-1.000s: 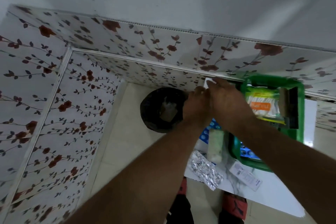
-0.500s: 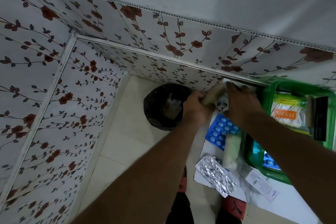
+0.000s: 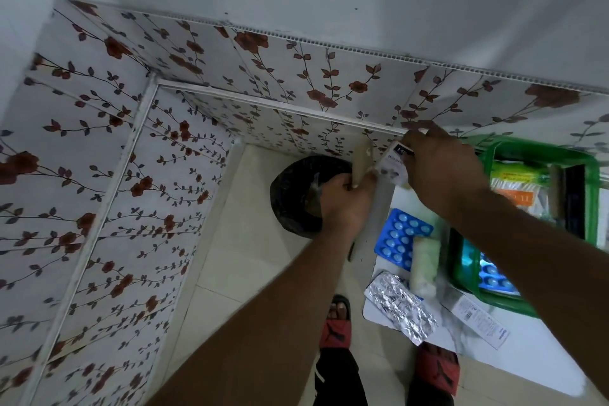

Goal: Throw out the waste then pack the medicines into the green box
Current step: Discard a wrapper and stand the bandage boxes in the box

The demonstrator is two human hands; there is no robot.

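My left hand (image 3: 346,204) grips a beige strip (image 3: 361,161) upright, right beside the black waste bin (image 3: 290,194) on the floor. My right hand (image 3: 441,168) holds a small white medicine packet (image 3: 390,168) just right of the strip, above the table's left end. The green box (image 3: 590,194) stands at the right and holds an orange-labelled pack (image 3: 517,194) and a blue blister. On the white table (image 3: 527,356) lie a blue blister strip (image 3: 400,241), a pale roll (image 3: 425,270), a silver foil strip (image 3: 400,306) and a white tube box (image 3: 479,323).
Flower-patterned panels (image 3: 131,208) line the walls at left and behind. The bin sits in the corner on pale floor tiles (image 3: 244,257). My feet in red sandals (image 3: 336,323) stand by the table's front edge.
Both hands rose from the table's left end. The left hand now holds the beige strip upright near the bin, and the right hand has lifted the white packet. The camera tilted.
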